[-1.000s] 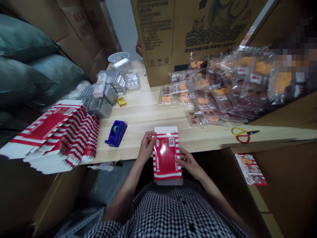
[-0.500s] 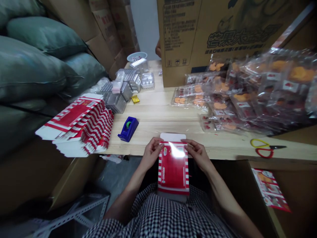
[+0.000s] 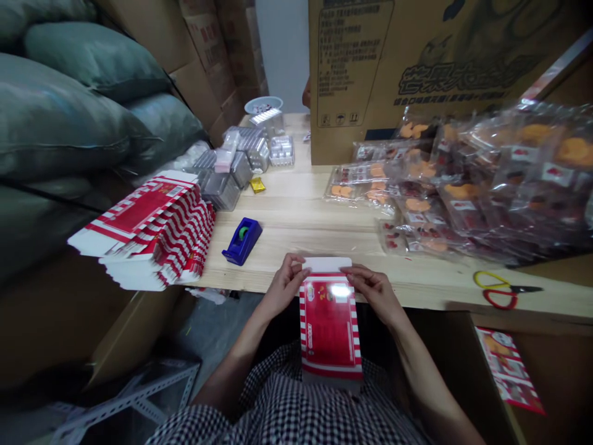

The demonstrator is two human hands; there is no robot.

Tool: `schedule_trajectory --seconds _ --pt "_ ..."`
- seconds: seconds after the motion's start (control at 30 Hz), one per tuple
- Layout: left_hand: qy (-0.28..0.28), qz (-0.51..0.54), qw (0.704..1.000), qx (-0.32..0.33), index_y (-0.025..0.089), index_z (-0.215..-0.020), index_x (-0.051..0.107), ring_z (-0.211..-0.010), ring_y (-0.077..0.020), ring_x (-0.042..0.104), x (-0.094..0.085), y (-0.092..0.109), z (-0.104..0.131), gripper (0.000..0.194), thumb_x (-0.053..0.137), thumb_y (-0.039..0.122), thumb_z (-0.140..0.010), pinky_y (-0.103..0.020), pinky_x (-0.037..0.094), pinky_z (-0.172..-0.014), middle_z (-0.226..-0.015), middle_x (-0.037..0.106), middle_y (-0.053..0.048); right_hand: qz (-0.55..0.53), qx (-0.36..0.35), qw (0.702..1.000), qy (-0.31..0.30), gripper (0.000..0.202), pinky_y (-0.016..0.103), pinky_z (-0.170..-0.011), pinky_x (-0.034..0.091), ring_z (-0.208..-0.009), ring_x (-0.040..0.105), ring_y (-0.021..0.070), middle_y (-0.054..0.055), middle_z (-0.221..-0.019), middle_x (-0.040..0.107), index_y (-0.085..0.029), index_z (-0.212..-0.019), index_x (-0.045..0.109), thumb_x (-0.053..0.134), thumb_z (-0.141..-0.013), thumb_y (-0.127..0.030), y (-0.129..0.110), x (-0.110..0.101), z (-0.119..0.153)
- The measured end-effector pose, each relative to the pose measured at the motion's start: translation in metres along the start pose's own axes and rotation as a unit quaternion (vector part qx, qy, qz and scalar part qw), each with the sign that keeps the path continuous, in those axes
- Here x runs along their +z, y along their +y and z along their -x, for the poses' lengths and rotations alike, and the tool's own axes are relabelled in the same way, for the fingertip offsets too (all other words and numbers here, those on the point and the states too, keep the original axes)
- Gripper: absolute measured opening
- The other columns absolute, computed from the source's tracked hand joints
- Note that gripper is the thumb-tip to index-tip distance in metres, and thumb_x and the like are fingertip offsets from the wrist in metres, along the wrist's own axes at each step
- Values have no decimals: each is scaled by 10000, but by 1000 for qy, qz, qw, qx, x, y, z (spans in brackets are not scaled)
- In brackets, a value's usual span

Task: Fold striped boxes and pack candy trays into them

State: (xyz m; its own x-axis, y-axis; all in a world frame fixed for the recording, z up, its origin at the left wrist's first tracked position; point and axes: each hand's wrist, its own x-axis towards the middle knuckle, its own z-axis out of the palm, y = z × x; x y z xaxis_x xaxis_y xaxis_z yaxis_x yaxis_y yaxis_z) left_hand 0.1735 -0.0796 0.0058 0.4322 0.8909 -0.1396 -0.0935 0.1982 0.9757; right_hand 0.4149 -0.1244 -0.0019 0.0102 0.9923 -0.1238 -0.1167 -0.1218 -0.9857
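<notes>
In the head view, a red-and-white carton point(image 3: 330, 327) is held in front of the person's checked clothing, at the near edge of the wooden table point(image 3: 291, 216), its white end flap pointing away from the body; whether anything is inside cannot be told. On the left, a stack of similar cartons point(image 3: 143, 225) lies near clear plastic boxes point(image 3: 222, 188), whose contents are too unclear to make out. Behind these, a pale bowl point(image 3: 280, 102) holds small reddish bits. To the right, a heap of transparent packets point(image 3: 435, 198) shows orange and dark red pieces inside, just beside a large cardboard box point(image 3: 343, 139) with printed sides. A blue tape dispenser point(image 3: 243, 241) carries a green roll, and scissors point(image 3: 503, 290) with a yellow and a red handle lie near the table's edge.

The left hand point(image 3: 283, 285) pinches the carton's far left corner between thumb and curled fingers. The right hand point(image 3: 373, 290) pinches the far right corner, fingers reaching inward along the flap's base. Both forearms angle inward from the body, elbows apart.
</notes>
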Motion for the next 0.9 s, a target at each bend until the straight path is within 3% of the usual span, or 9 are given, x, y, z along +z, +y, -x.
schedule_trajectory --seconds 0.07,0.13,0.2,0.27,0.4,0.5,0.6,0.73,0.9 --pt "-2 29 999 -18 260 -1295 415 -691 -122 641 -2 2 -3 504 656 409 -878 -225 481 -637 -868 689 3 -7 2 1000 1 234 321 -818 541 -930 676 198 45 -1076 721 -268 -990 773 741 -812 -416 3 3 -2" --pt "1 50 998 -42 254 -1396 377 -736 -148 680 -5 2 -7 661 707 394 -841 -255 511 -693 -864 720 -12 -39 9 999 14 350 324 -785 549 -854 687 182 31 -1030 730 -295 -1130 710 757 -800 -400 7 6 -3" --pt "2 72 995 -70 210 -1409 453 -801 -177 703 -7 2 -10 698 751 376 -800 -283 526 -760 -904 747 -49 -77 10 997 30 635 326 -771 554 -845 694 178 9 -1025 729 -361 -1360 533 786 -777 -371 9 9 -3" --pt "-1 100 990 -99 163 -1323 590 -879 -206 712 -9 1 -11 604 769 354 -778 -300 529 -814 -1001 755 -94 -93 13 995 25 812 331 -780 554 -867 700 180 3 -1057 724 -390 -1470 380 793 -772 -353 7 10 -3" --pt "-3 181 973 -143 131 -1182 710 -933 -219 713 -8 3 -11 468 793 250 -737 -300 532 -840 -1134 736 -137 -88 49 994 -32 539 343 -833 544 -896 695 190 34 -1104 727 -305 -1303 605 771 -794 -373 0 6 -2" --pt "-19 194 969 -150 128 -1160 725 -939 -210 713 -8 3 -11 433 793 229 -745 -299 527 -862 -1166 725 -152 -107 83 990 -30 374 325 -784 549 -846 693 187 22 -1031 746 -280 -1093 707 809 -751 -389 0 2 -3" --pt "-39 160 976 -140 146 -1161 728 -1047 -231 691 -11 1 -10 415 786 283 -773 -322 512 -923 -1268 677 -159 -104 103 989 -27 294 325 -790 543 -873 692 194 29 -1014 753 -257 -970 738 819 -734 -412 2 0 -5" --pt "-56 102 987 -107 173 -1054 771 -1184 -259 631 -14 -4 -8 320 753 374 -805 -352 481 -997 -1400 586 -136 -61 75 995 -34 230 374 -922 503 -1105 644 237 58 -1185 715 -249 -903 757 782 -774 -438 2 -3 -6" --pt "-63 25 994 -85 167 -1027 776 -1153 -258 647 -16 0 -11 321 679 426 -862 -383 470 -1018 -1283 674 -127 -25 54 995 -83 202 399 -989 462 -1163 627 237 62 -1262 687 -247 -914 730 756 -813 -420 -7 -4 -4"
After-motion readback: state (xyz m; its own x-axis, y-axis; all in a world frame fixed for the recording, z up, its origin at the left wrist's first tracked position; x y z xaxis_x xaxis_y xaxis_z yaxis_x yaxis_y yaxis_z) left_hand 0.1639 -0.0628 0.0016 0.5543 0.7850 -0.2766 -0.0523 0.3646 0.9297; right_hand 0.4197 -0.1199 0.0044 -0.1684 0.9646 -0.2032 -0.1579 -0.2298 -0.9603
